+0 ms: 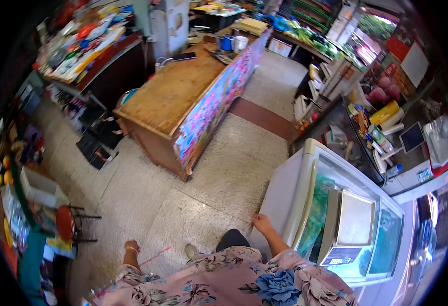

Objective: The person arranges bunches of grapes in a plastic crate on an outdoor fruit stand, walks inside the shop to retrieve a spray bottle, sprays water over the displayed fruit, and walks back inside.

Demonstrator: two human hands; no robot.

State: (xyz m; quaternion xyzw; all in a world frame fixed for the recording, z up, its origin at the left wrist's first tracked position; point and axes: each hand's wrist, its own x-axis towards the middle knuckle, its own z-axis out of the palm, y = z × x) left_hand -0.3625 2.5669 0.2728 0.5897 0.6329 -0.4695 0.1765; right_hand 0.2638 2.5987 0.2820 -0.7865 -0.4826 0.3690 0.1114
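My left hand [132, 247] hangs low at my left side above the speckled floor, its fingers loosely curled in; no object shows in it. A bracelet circles that wrist. My right hand [259, 222] is held at my right side, its fingers curled closed with nothing visible in them. It is close to the side of a white display freezer [281, 191], and I cannot tell whether it touches it. On the freezer's glass top stands a scale [355, 218] with a metal pan and a keypad. Green bags [313, 211] show through the glass.
A long wooden counter [165, 99] with a flowered front stands ahead, a white mug [240, 44] and a blue jug [226, 43] on it. To the left are a red stool [65, 223] and black items on the floor [95, 150]. Green vegetables [305, 38] lie at the back.
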